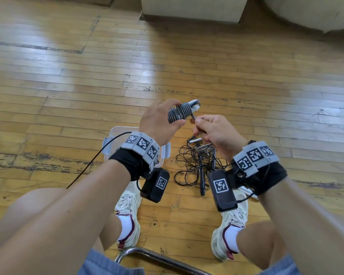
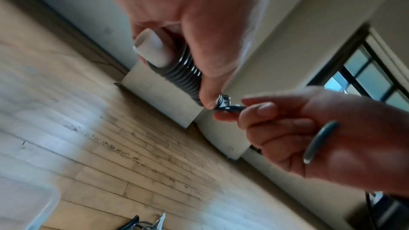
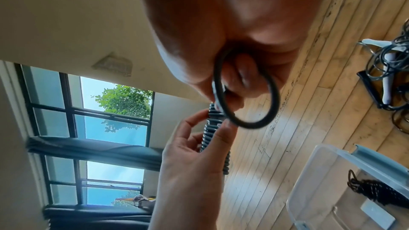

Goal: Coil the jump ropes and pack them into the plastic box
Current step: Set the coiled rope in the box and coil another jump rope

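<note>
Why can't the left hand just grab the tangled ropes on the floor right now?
Probably it can't yet. The left hand is full: it grips the coiled rope, while the right hand pinches that rope's loose end. The tangled ropes lie lower down on the floor, uncovered.

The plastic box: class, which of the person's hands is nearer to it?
Left. The left hand is above the box, holding the coiled rope; the right hand is off to its side.

The worn wooden floor carries a clear plastic box beside tangled jump ropes.
</note>
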`<state>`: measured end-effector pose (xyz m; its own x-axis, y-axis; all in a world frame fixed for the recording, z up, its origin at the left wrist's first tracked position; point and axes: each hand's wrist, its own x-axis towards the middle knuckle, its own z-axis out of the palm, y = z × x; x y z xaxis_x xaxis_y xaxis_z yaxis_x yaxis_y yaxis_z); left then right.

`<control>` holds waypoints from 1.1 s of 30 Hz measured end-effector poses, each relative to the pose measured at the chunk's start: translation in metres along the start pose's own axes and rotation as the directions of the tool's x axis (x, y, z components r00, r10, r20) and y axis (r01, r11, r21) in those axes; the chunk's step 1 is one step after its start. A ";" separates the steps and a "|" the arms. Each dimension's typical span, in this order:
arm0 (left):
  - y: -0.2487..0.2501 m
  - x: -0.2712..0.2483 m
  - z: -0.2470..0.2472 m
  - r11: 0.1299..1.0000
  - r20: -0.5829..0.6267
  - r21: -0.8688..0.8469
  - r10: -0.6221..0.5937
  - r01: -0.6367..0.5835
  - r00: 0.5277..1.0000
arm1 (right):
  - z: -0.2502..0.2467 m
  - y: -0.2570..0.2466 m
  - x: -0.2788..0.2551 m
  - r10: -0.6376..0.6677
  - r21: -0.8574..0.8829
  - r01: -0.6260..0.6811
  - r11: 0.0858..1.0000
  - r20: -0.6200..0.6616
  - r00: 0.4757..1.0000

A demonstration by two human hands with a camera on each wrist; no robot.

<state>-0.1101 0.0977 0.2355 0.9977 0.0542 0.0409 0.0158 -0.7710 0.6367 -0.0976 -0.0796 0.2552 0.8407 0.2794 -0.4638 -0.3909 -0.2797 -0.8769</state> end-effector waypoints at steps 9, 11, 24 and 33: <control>0.008 -0.013 0.017 0.868 -0.097 0.345 0.412 -0.358 0.906 | -0.002 0.011 0.001 0.124 0.138 -0.100 0.985 -0.172 0.977; 0.011 -0.015 0.022 0.860 -0.103 0.321 0.447 -0.396 0.888 | -0.004 0.011 0.002 0.140 0.182 -0.102 0.978 -0.209 0.968; 0.028 -0.011 0.007 0.755 0.421 -0.585 -0.029 0.296 0.906 | -0.017 -0.002 0.002 0.007 0.100 0.006 0.995 -0.131 0.991; 0.008 -0.001 0.006 0.994 0.194 -0.093 -0.045 0.064 0.980 | -0.009 -0.006 0.002 0.060 0.060 -0.062 0.996 0.034 0.998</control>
<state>-0.1110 0.0877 0.2355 0.9898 -0.0349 -0.1380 0.0738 -0.7034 0.7069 -0.0897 -0.0860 0.2609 0.8028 0.2930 -0.5193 -0.4636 -0.2409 -0.8527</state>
